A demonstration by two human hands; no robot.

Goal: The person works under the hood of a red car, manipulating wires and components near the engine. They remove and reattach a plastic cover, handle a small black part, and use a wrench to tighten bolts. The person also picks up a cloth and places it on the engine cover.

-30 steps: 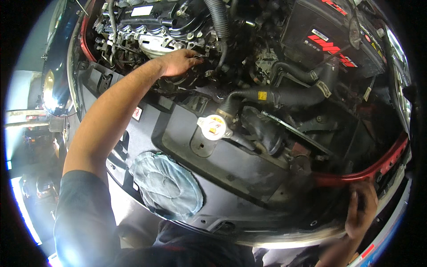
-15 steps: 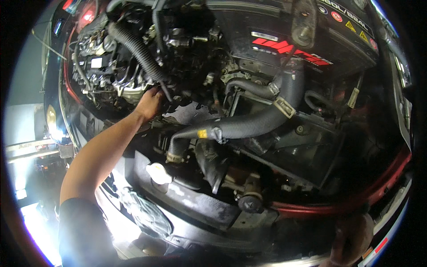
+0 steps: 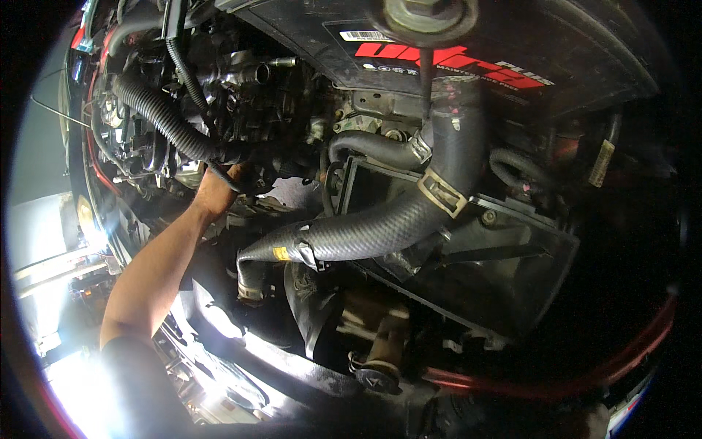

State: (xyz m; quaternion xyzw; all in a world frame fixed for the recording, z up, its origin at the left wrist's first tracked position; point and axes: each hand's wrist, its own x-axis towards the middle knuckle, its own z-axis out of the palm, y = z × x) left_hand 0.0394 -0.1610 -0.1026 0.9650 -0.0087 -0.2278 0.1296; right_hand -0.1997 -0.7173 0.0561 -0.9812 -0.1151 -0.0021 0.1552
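My left arm reaches up from the lower left into a car's engine bay. My left hand [image 3: 218, 189] is low beside the engine, next to a black corrugated tube [image 3: 164, 121] and under a thin dark cable or hose. Its fingers pass behind these parts, so their grip is hidden. Metal engine parts and wiring [image 3: 146, 146] surround the hand. Right of it a thick black hose [image 3: 365, 235] with clamps curves across the bay. I do not make out my right hand; the lower right is very dark.
A large black battery [image 3: 585, 80] with red lettering fills the top right, a bolt [image 3: 430, 9] close in front. Beneath the thick hose sits an open black box [image 3: 504, 282]. A dark round cap [image 3: 376, 379] and a red body edge [image 3: 548, 384] lie near the front.
The view has shifted closer, so the battery and hose appear larger. My left hand is further in behind the dark cable, its fingers less visible than before.
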